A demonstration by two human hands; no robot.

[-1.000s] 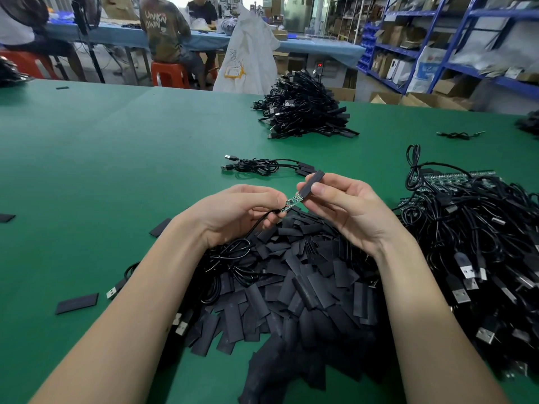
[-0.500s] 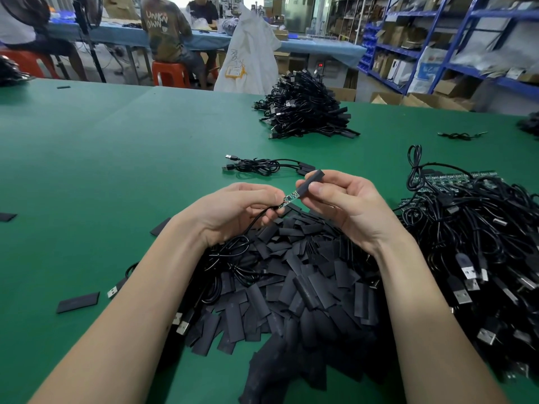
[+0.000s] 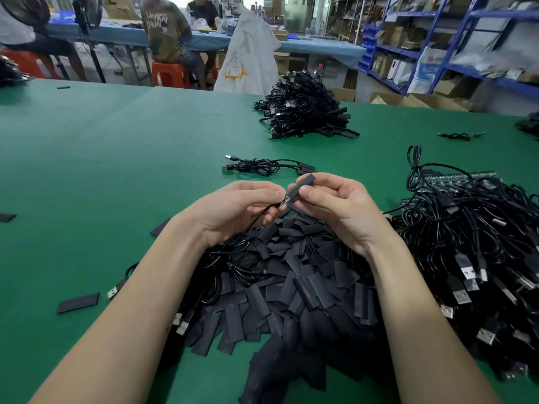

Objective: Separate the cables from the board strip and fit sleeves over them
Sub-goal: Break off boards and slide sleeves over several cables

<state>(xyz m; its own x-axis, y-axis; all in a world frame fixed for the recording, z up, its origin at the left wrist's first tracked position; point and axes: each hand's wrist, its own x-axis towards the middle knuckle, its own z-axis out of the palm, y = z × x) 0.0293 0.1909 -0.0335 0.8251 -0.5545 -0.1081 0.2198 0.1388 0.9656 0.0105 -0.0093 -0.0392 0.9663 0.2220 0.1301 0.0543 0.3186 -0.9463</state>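
Observation:
My right hand (image 3: 335,205) pinches a flat black sleeve (image 3: 303,186) between thumb and fingers, tilted up to the right. My left hand (image 3: 236,208) pinches a thin black cable (image 3: 256,221) just behind its small circuit-board tip (image 3: 284,201), which sits at the sleeve's lower mouth. Only a sliver of the tip shows. Both hands hover over a heap of loose black sleeves (image 3: 291,281). The cable trails down into coils (image 3: 233,258) under my left wrist.
A tangle of black USB cables on green board strips (image 3: 455,182) lies to the right. Two sleeved cables (image 3: 262,166) rest ahead of my hands, a larger finished pile (image 3: 303,112) further back. Stray sleeves (image 3: 78,303) lie on the green table (image 3: 87,170). People sit at a far table.
The sleeve has slid down over the cable's board tip; less of the tip shows than before. Both hands stayed almost in place.

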